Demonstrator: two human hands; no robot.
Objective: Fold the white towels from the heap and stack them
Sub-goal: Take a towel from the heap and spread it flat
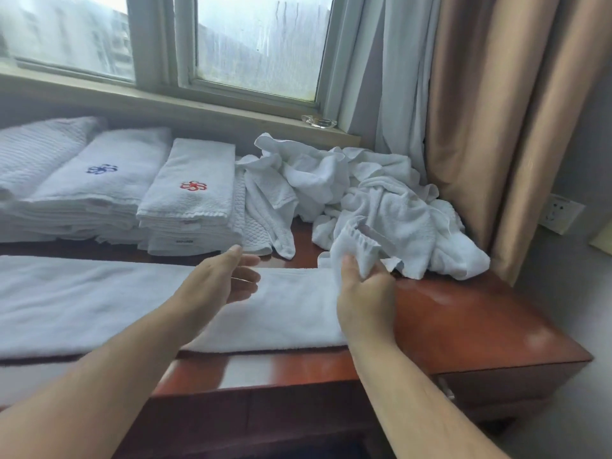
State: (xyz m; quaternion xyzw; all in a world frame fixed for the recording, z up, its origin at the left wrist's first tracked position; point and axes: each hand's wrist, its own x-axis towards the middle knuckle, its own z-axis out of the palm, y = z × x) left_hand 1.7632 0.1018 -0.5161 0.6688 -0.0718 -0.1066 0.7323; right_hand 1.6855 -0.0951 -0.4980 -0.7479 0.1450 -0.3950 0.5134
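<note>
Gripping a bunched towel corner (356,250), the right hand (364,293) lifts it beside the heap (381,200); left hand (222,276) spread wide, empty, left of the heap, over a flat towel (82,306). Folded stacks (192,197) sit further left.

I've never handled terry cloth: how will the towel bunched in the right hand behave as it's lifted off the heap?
The towel crumples in the right hand, so it is probably floppy and will sag. It lies against the heap, so it may drag other towels along.
</note>
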